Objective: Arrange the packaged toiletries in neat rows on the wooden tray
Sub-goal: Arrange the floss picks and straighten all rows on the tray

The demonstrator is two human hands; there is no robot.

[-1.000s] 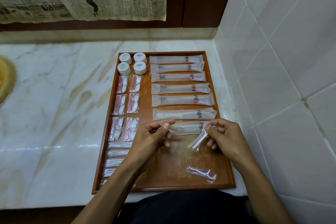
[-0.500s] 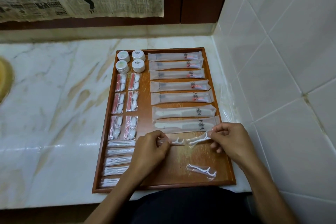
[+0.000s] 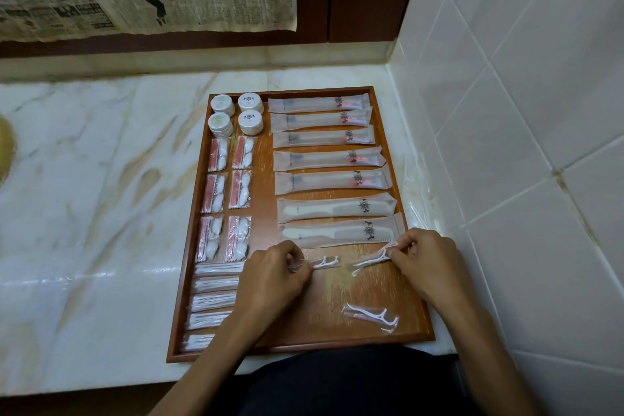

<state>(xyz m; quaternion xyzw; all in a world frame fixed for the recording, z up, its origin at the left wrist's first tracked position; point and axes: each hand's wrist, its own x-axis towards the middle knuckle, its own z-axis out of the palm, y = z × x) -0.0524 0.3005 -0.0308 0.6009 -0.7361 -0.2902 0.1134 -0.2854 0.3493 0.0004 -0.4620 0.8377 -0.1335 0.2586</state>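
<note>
Both hands pinch wrapped floss picks, left hand [image 3: 270,275] and right hand [image 3: 423,265]; third floss pick [image 3: 370,316] — long axis crosswise — lies nearer right hand, toward the tray's [image 3: 304,349] near edge.

I see bare tray floor [image 3: 337,294] near-centre; a wrapped floss pick [image 3: 370,315] (near right) blocks that corner.

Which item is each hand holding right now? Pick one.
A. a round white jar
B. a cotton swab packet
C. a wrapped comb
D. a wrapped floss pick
D: the left hand pinches one wrapped floss pick and the right hand pinches another floss pick, both just below the combs on the wooden tray.
</note>
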